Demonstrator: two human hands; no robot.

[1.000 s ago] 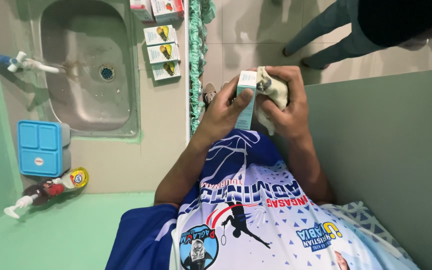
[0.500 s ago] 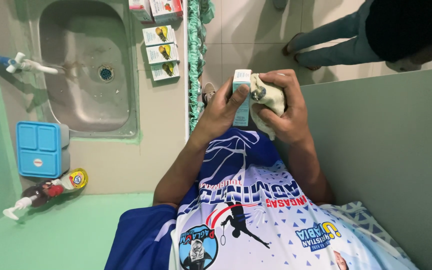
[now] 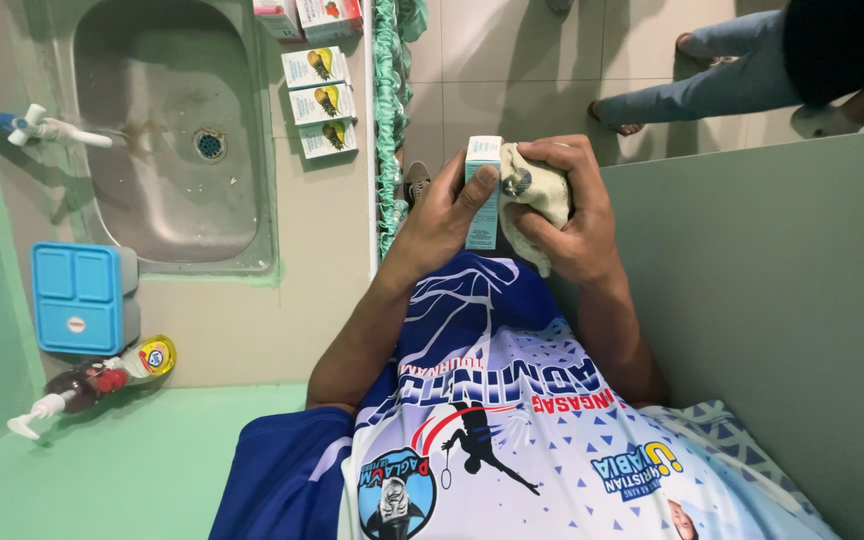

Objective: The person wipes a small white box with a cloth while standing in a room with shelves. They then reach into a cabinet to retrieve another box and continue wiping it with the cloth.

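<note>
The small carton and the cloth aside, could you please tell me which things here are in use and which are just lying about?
In use:
left hand
small carton
right hand
cloth

Lying about:
three cartons
sink
blue box
pump bottle

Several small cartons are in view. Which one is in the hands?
The pale blue carton, held by the left hand while the right hand presses a cloth to it. The three fruit-printed cartons lie beside the sink.

Cloth (image 3: pixel 542 195) half hidden by hands; bystander (image 3: pixel 752 70) cut off.
</note>
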